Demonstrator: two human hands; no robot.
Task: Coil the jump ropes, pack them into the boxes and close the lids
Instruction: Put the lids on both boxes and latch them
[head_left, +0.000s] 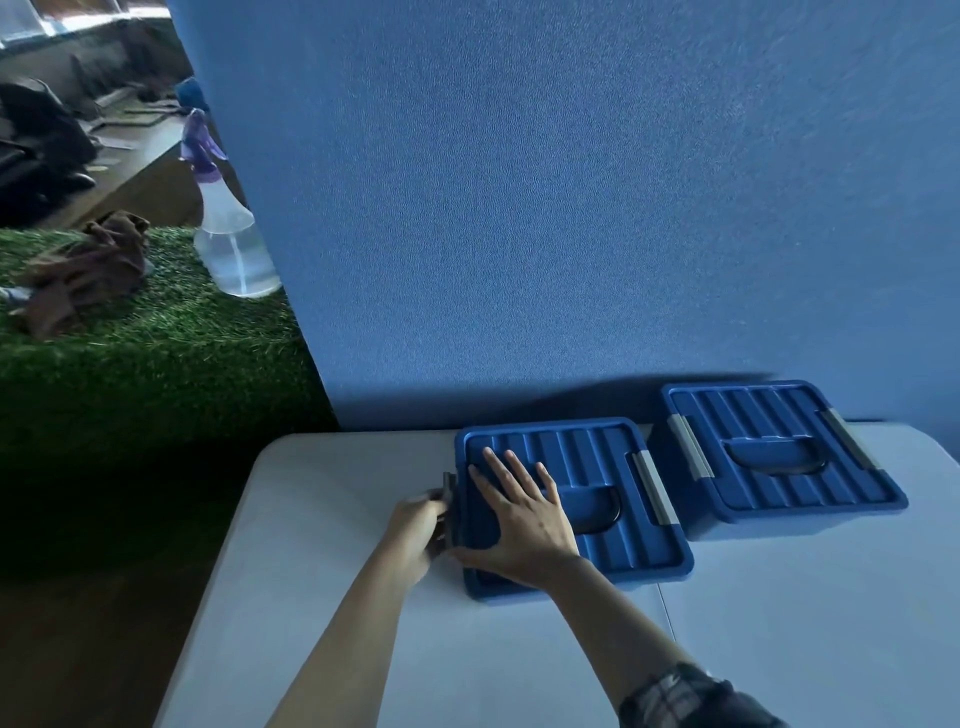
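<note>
The right hand (524, 519) lay flat on the lid of the near box (639, 540) at lower centre, fingers straight and spread, holding nothing. The left hand (415, 530) curled round the grey latch (448, 501) on that box's left edge. The far box (784, 457), right of centre, sat lidded with both latches down, just beside the near one and against the blue partition (571, 208). The white table (322, 571) stretched bare toward the frame's bottom and right. No rope showed.

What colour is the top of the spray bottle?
Purple: the spray bottle has a purple top over a clear body, seen in the head view.
</note>
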